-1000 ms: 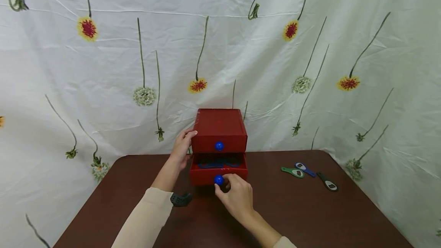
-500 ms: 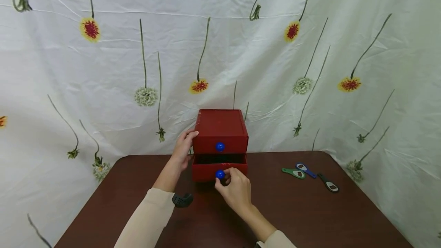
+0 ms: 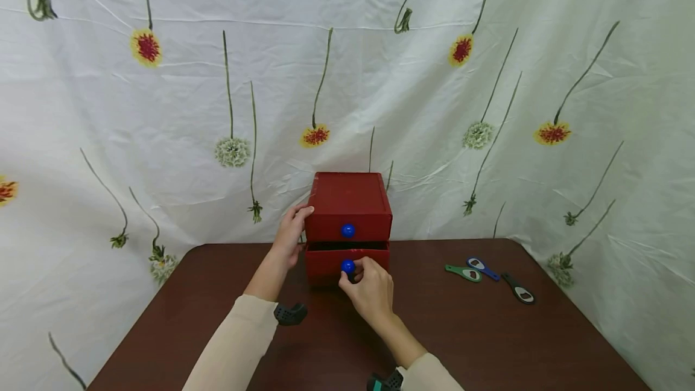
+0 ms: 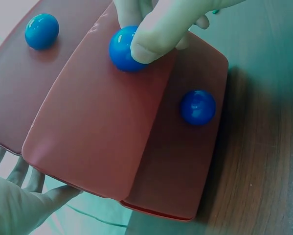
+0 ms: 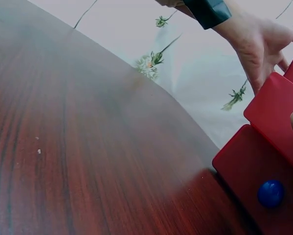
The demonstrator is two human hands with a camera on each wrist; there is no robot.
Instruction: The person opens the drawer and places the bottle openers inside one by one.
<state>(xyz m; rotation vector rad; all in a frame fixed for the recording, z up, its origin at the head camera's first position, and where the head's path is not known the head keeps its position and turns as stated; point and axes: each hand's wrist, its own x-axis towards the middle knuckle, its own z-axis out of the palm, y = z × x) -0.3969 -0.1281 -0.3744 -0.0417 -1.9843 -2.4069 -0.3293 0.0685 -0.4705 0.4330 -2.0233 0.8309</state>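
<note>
At 12 o'clock on the desk (image 3: 467,343) there's one red three-drawer cabinet (image 3: 350,193) with three blue knobs (image 4: 42,31). Right hand (image 3: 371,293) has the middle knob (image 3: 346,267) pinched, and that middle drawer (image 3: 324,268) sticks out past the other two. Left hand (image 3: 286,236) isn't clenched, just spread against the cabinet's 9 o'clock side. Around 2 o'clock, three bottle openers: one green (image 3: 461,271), one blue (image 3: 484,269), one black (image 3: 518,289).

The kind of room cannot be told: a creased, flower-printed cloth (image 3: 184,95) hangs behind and on both sides of the wood-grained counter (image 3: 488,343), screening off the rest.
</note>
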